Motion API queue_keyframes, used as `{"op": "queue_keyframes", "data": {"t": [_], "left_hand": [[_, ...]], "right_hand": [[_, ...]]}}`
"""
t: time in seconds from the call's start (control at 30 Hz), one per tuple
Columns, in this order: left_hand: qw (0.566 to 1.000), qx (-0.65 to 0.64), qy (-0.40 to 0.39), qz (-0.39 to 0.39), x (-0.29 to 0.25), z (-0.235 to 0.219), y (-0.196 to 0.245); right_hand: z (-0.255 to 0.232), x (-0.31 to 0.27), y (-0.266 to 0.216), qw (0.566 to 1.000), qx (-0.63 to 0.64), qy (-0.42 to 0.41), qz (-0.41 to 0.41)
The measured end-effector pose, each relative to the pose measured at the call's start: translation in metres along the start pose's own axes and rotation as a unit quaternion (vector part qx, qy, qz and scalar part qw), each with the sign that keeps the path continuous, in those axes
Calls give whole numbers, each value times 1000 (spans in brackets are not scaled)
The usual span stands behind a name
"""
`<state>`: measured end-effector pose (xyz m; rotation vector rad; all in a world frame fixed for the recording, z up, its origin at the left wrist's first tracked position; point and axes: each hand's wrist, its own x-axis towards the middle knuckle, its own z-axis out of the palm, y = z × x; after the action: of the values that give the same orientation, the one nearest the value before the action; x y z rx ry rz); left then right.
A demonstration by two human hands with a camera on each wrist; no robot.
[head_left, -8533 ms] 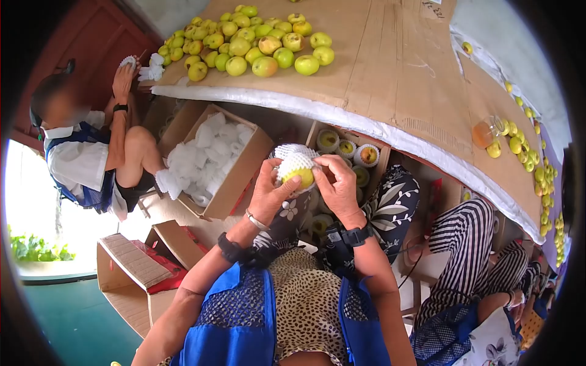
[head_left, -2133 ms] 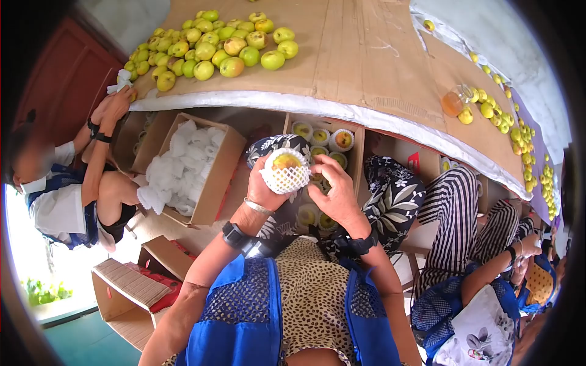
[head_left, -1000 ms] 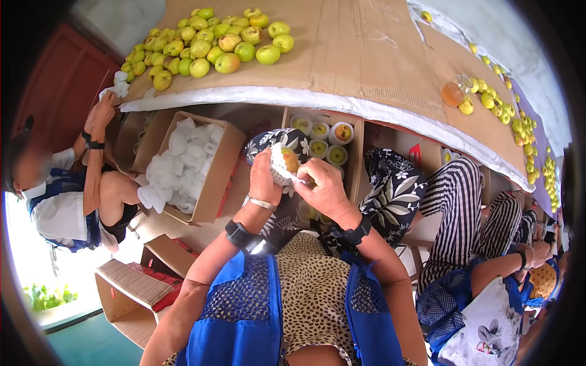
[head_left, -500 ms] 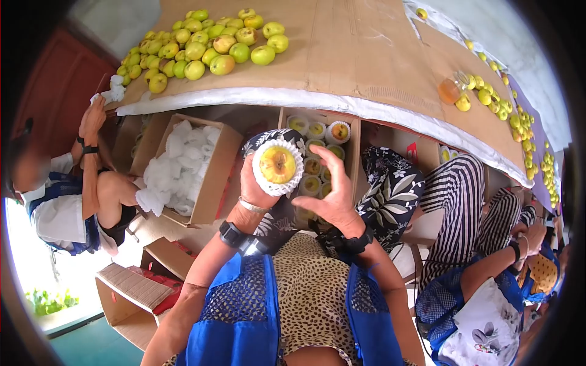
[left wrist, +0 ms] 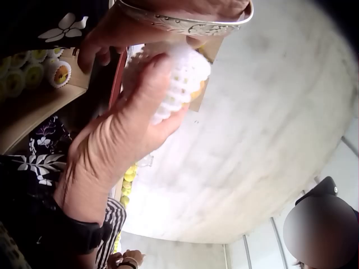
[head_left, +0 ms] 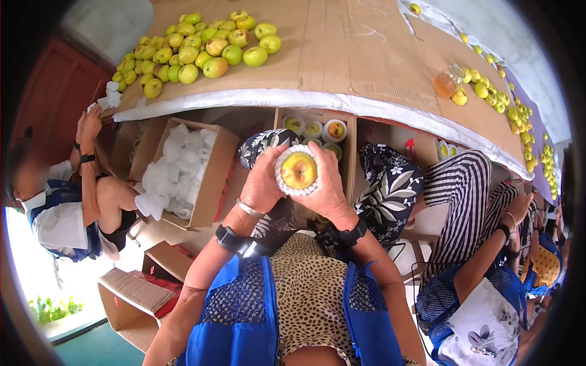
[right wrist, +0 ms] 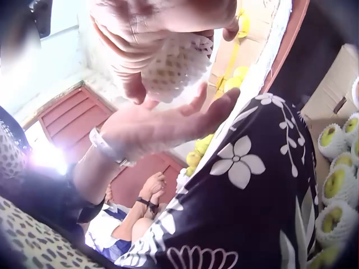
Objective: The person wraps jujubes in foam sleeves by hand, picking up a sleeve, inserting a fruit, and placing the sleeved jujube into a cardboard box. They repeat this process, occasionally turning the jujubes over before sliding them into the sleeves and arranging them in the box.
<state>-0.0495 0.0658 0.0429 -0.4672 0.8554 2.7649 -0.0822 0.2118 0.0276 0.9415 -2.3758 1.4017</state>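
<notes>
A yellow apple (head_left: 299, 171) sits in a white foam net sleeve (head_left: 282, 182) in front of my body, its top bare and facing up. My left hand (head_left: 261, 184), with a bangle at its wrist, grips the sleeve from the left. From the right, my right hand (head_left: 327, 186) grips the other side. The left wrist view shows the right thumb (left wrist: 154, 81) lying along the netting (left wrist: 182, 84). In the right wrist view the sleeve (right wrist: 174, 68) lies between both hands, and the apple inside is mostly hidden.
Below the table edge, a carton (head_left: 350, 160) holds sleeved apples. A box (head_left: 221, 161) of white foam sleeves (head_left: 177, 168) stands left. Many loose apples (head_left: 213, 67) lie on the cardboard-covered table (head_left: 342, 55), with a jar (head_left: 448, 82) further right. People sit on both sides.
The right hand, earlier held apart with fingers spread, has come onto the sleeve's right side. Before that it pinched the sleeve's edge. The sleeved apple has moved slightly right.
</notes>
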Motion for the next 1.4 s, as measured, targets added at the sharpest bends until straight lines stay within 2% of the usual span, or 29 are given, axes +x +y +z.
{"op": "queue_keyframes", "data": {"t": [0.07,0.17,0.2,0.33,0.37,0.4,0.5,0.53,0.73,0.93,1.03,1.13,1.23,1.3,1.4], "left_hand": [[998,62,-27,2,-3,3,-4],[996,82,41,14,1,-5,-9],[997,52,65,2,1,-6,-9],[1000,2,-4,13,4,-15,-8],[1000,18,-1,13,5,-18,-10],[999,34,1,14,6,-22,-12],[999,34,11,3,4,-14,-17],[999,42,16,6,5,-15,-19],[999,53,5,12,2,-8,-15],[999,44,29,-8,4,-19,-17],[998,40,49,0,5,-19,-19],[996,45,65,34,6,-25,-21],[996,51,54,52,5,-20,-16],[984,81,129,91,1,-25,-13],[977,86,155,122,-6,-12,-6]], "right_hand": [[6,-1,5,996,-34,-7,-79],[5,-1,-1,997,32,-58,25],[3,-2,-1,996,77,-42,33],[-4,-4,5,971,225,-3,81],[-5,-4,8,962,253,2,98],[0,-5,10,953,292,5,77],[15,-15,11,932,331,-15,150],[18,-16,4,929,338,9,152],[26,-16,7,883,434,28,177],[35,-21,19,919,347,28,183],[34,-17,16,953,265,27,145],[41,-19,13,903,371,29,215],[54,-14,8,930,324,66,161],[58,-8,0,916,352,61,181],[64,-1,-9,906,377,70,181]]}}
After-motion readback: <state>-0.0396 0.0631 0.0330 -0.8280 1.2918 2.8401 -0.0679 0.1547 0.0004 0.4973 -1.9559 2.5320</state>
